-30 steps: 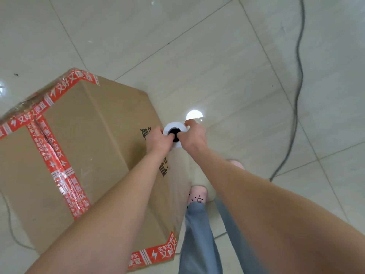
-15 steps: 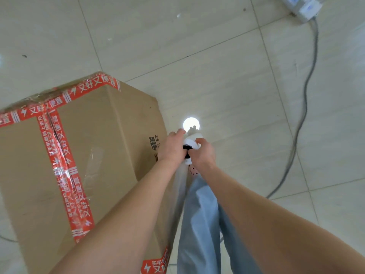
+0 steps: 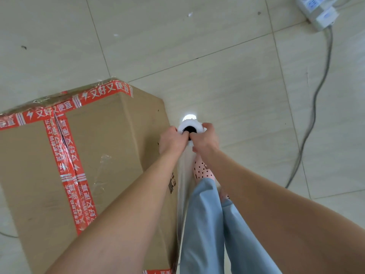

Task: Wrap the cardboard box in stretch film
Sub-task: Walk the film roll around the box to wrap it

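Note:
A large cardboard box [image 3: 102, 147] with red printed tape stands on the tiled floor at the left. Beside its right side I hold a white roll of stretch film [image 3: 190, 126] upright, its dark core facing me. My left hand [image 3: 170, 140] grips the roll's left side and my right hand [image 3: 206, 140] grips its right side. A clear sheet of film [image 3: 183, 186] runs from the roll down along the box's right face. A loose bit of film [image 3: 101, 171] clings to the box top.
My legs in light blue trousers [image 3: 205, 224] and a pink dotted shoe [image 3: 200, 171] stand right of the box. A grey cable [image 3: 318, 91] runs across the floor to a white power strip [image 3: 318, 10] at the top right.
The view has shifted as I stepped along the box's right side; both hands kept their grip on the roll, and the power strip came into sight.

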